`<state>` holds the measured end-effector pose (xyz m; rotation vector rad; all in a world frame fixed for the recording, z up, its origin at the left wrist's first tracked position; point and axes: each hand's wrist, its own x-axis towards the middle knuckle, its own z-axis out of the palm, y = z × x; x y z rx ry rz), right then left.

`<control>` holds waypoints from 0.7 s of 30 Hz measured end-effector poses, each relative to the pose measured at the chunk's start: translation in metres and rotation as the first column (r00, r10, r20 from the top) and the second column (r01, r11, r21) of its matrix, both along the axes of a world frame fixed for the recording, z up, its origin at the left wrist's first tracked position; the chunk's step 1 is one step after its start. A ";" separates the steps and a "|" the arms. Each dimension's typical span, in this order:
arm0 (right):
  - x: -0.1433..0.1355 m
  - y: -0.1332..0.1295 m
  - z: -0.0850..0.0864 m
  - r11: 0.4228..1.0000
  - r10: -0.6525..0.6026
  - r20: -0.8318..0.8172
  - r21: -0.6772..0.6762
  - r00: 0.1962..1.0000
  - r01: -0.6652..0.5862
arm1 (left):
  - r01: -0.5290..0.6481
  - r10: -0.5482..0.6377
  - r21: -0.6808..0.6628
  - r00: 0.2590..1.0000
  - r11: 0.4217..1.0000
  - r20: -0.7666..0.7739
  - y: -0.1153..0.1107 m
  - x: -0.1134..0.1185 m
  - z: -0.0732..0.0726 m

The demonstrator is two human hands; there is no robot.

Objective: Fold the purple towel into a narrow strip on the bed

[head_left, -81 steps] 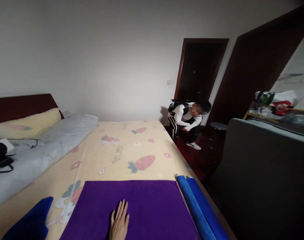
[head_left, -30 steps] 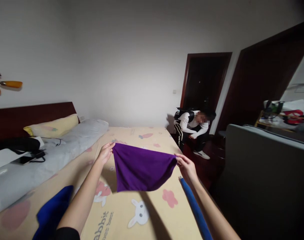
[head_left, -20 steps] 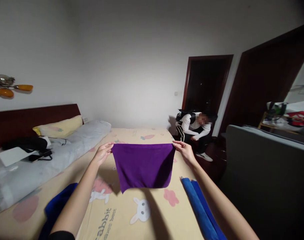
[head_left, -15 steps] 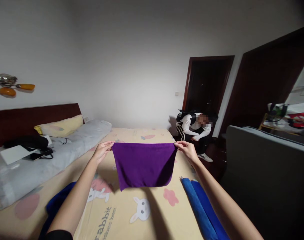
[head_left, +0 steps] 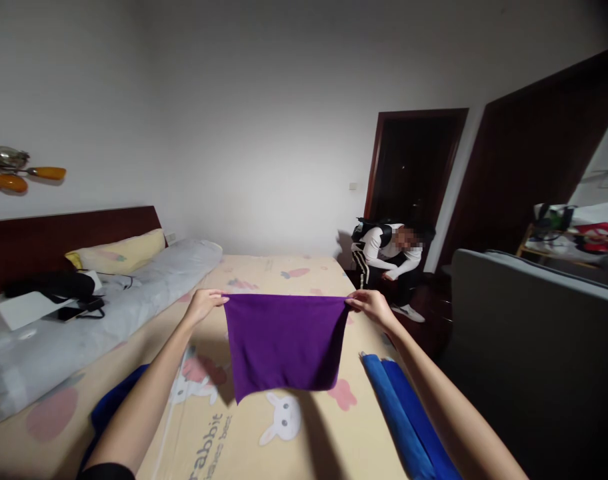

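Note:
A purple cloth [head_left: 287,343] hangs stretched above the bed, its top edge pulled nearly straight. My left hand [head_left: 205,307] pinches its upper left corner, and my right hand [head_left: 371,307] pinches the upper right one. The lower edge dangles freely, with the left bottom corner lowest. Beneath it lies the bed's yellow sheet [head_left: 329,440], printed with rabbits and carrots. Beside my right forearm are blue folded cloths [head_left: 397,413]. Another dark blue cloth [head_left: 111,403] is partly hidden behind my left forearm.
A grey quilt [head_left: 59,353] runs along the headboard side, with a black bag [head_left: 54,283], a phone [head_left: 73,312] and a yellow pillow [head_left: 121,253] by it. Past the bed's far right corner a person [head_left: 389,253] sits bent forward. A grey panel [head_left: 514,333] stands at right.
Both hands have lowered slightly, and the purple cloth's lower edge hangs further down toward the bed. My grip on both corners is the same.

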<state>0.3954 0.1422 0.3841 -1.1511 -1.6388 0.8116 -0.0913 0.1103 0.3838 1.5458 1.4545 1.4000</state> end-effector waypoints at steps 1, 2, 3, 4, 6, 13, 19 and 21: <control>0.000 0.000 -0.003 1.000 0.008 0.029 -0.008 1.000 -0.008 | 0.000 0.000 -0.007 1.000 1.000 -0.030 0.001 -0.002 -0.003; 0.001 0.001 -0.006 1.000 0.015 0.052 -0.013 0.999 -0.015 | 0.003 -0.004 -0.015 0.998 1.000 -0.060 0.002 -0.005 -0.006; 0.001 0.002 -0.009 1.000 0.019 0.068 -0.015 0.998 -0.018 | 0.005 -0.007 -0.023 0.996 1.000 -0.090 0.004 -0.007 -0.009; 0.001 0.004 -0.013 1.000 0.020 0.078 -0.016 0.997 -0.019 | 0.003 -0.006 -0.029 0.993 1.000 -0.121 0.007 -0.009 -0.012; -0.001 0.010 -0.021 1.000 0.009 0.080 -0.020 0.997 -0.008 | -0.018 0.013 -0.026 0.984 0.999 -0.177 0.014 -0.012 -0.018; -0.027 0.047 -0.060 0.992 -0.083 -0.054 -0.097 0.995 0.078 | -0.178 0.168 -0.028 0.961 0.984 -0.220 0.059 0.003 -0.053; -0.037 0.071 -0.076 0.982 -0.190 -0.215 -0.036 0.958 0.187 | -0.261 0.263 0.031 0.960 0.965 -0.094 0.088 0.031 -0.072; -0.033 0.074 -0.075 0.971 -0.222 -0.269 0.028 0.937 0.238 | -0.249 0.255 0.100 0.965 0.963 -0.055 0.091 0.035 -0.066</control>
